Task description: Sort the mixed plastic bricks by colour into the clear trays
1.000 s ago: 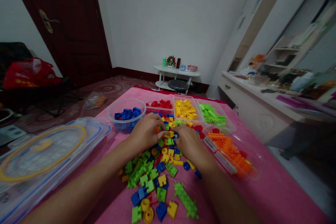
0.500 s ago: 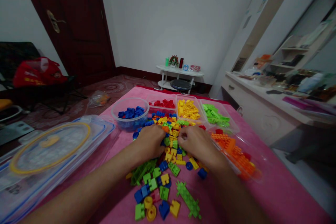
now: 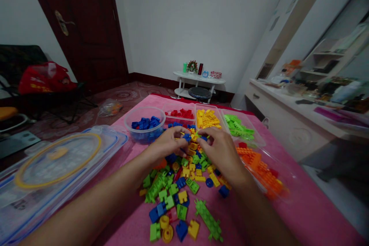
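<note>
My left hand [image 3: 170, 143] pinches a small blue toy brick [image 3: 187, 137] between thumb and fingers, over the far part of the loose pile. Close beside it, my right hand [image 3: 219, 148] is closed on another blue brick [image 3: 204, 138], partly covered by the fingers. Under and in front of both hands spreads a mixed pile of yellow, green, blue and orange bricks [image 3: 192, 167]. Nearer to me lie a long green studded piece [image 3: 208, 219], a yellow ring-shaped piece [image 3: 167, 234] and several loose blocks.
Behind the pile stand a round tub of blue bricks [image 3: 129, 119] and trays of red [image 3: 182, 113], yellow [image 3: 208, 118] and green bricks [image 3: 238, 126]. An orange-brick tray [image 3: 258, 165] is on the right. Clear lids [image 3: 72, 161] lie left on the pink cloth [image 3: 230, 219].
Both hands have risen from the pile and drawn towards its far part, and a blue brick now shows in each. Some bricks where the left hand was are now uncovered.
</note>
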Motion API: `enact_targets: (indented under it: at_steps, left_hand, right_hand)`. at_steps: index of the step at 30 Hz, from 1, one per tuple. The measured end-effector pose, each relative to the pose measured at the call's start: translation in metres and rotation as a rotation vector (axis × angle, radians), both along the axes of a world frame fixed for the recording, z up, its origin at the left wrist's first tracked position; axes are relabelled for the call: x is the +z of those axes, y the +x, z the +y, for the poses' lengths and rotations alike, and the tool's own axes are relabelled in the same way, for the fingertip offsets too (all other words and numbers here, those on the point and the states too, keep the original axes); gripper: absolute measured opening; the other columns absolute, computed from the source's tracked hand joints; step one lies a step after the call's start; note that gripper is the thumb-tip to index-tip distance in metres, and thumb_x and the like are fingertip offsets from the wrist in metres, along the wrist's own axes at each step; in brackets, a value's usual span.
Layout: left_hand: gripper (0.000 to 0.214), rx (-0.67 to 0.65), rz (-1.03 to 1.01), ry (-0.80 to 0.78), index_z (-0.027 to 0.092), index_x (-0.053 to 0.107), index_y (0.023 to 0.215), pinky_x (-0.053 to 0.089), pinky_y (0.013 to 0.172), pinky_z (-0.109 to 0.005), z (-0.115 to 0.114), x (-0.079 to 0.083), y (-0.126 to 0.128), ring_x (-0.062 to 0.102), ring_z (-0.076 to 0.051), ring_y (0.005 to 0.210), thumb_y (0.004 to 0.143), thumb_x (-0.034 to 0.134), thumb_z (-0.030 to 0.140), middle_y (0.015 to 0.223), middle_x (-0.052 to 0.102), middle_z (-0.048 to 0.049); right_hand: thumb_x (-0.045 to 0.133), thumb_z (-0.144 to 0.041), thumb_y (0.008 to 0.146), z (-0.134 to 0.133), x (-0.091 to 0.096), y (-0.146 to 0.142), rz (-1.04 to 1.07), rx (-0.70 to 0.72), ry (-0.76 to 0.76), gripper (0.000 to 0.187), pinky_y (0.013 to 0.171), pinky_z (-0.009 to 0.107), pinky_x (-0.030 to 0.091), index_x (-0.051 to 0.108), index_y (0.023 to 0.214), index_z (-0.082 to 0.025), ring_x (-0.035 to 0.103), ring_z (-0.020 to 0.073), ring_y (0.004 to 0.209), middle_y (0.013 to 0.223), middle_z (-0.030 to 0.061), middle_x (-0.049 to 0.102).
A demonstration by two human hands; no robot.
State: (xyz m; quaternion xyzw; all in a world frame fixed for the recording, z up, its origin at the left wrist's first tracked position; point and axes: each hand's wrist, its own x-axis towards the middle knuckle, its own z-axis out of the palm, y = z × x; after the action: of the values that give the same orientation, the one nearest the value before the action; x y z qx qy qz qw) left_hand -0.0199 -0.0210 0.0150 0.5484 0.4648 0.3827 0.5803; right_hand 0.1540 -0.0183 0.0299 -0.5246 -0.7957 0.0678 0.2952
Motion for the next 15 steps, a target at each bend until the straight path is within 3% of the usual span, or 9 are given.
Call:
enact_targets:
  at_steps: [4,7,12,15]
  left_hand:
    - [0.033,-0.148,-0.567,-0.411,0.015,0.054,0.102,0.048,0.058,-0.021,-0.001,-0.001,0.002,0.063,-0.014,0.070,0.077,0.053,0.036,0.085,0.061,-0.0055]
    - [0.028,-0.130,-0.658,-0.494,0.011,0.058,0.095,0.042,0.047,-0.016,0.000,0.000,0.004,0.058,-0.010,0.062,0.083,0.051,0.035,0.083,0.059,-0.0065]
    - [0.015,0.108,-0.530,-0.279,0.009,0.060,0.089,0.032,0.038,-0.013,0.017,0.006,-0.015,0.050,-0.006,0.055,0.081,0.055,0.020,0.080,0.059,-0.0077]
    - [0.026,0.371,-0.318,0.058,0.010,0.060,0.099,0.047,0.055,-0.018,0.034,0.005,-0.042,0.059,-0.011,0.071,0.079,0.055,0.026,0.089,0.063,-0.0091]
  right_hand:
    - [0.060,-0.021,0.080,-0.009,0.009,-0.009,0.230,0.163,0.130,0.018,0.072,0.024,0.046,0.067,0.097,-0.018,0.059,0.0133,0.076,0.091,0.0038,0.065]
    - [0.061,-0.018,0.080,-0.014,0.011,-0.012,0.252,0.257,0.121,0.017,0.076,0.025,0.046,0.067,0.095,-0.020,0.059,0.0145,0.083,0.093,0.0036,0.064]
    - [0.057,-0.023,0.083,-0.007,0.011,-0.002,0.237,0.174,0.135,0.013,0.072,0.027,0.046,0.068,0.089,-0.020,0.060,0.0154,0.079,0.093,0.0049,0.066]
    - [0.056,-0.022,0.083,-0.003,0.010,0.002,0.155,0.162,0.072,0.015,0.072,0.027,0.045,0.069,0.090,-0.021,0.059,0.0141,0.078,0.092,0.0031,0.067]
